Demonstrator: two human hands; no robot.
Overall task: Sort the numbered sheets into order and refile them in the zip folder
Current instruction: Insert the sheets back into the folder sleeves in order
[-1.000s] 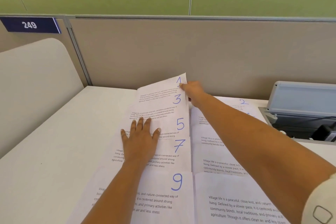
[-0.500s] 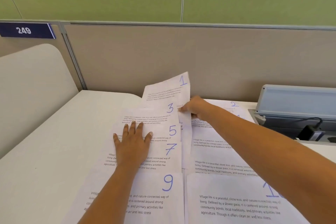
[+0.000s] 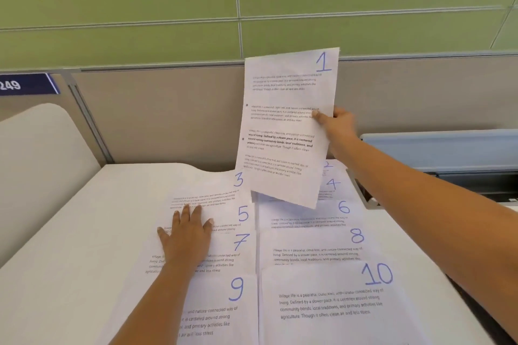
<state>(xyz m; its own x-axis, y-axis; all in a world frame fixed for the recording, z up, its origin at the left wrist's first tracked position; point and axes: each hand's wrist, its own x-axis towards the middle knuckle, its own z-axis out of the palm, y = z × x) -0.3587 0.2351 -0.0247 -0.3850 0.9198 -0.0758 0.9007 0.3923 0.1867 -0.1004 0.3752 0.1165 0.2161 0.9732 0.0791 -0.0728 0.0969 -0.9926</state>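
Sheet 1 (image 3: 286,126) hangs upright in the air above the desk, and my right hand (image 3: 337,123) pinches its right edge. Two overlapping columns of numbered sheets lie on the white desk. The left column shows sheet 3 (image 3: 213,190), sheet 5 (image 3: 238,221), sheet 7 (image 3: 232,258) and sheet 9 (image 3: 224,308). My left hand (image 3: 187,235) presses flat, fingers spread, on that column. The right column shows sheet 2 (image 3: 332,164), mostly hidden, sheet 4 (image 3: 336,187), sheet 6 (image 3: 308,216), sheet 8 (image 3: 314,246) and sheet 10 (image 3: 330,302). No zip folder is in view.
A grey partition (image 3: 157,115) with a blue 249 sign (image 3: 25,84) runs behind the white desk (image 3: 70,246), with a green wall above. A white rounded panel (image 3: 36,165) stands at the left. A blue-grey tray unit (image 3: 448,154) sits at the right edge.
My right hand has pulled sheet 1 off the top of the left column and lifted it upright. My left hand has stayed flat on the left column.
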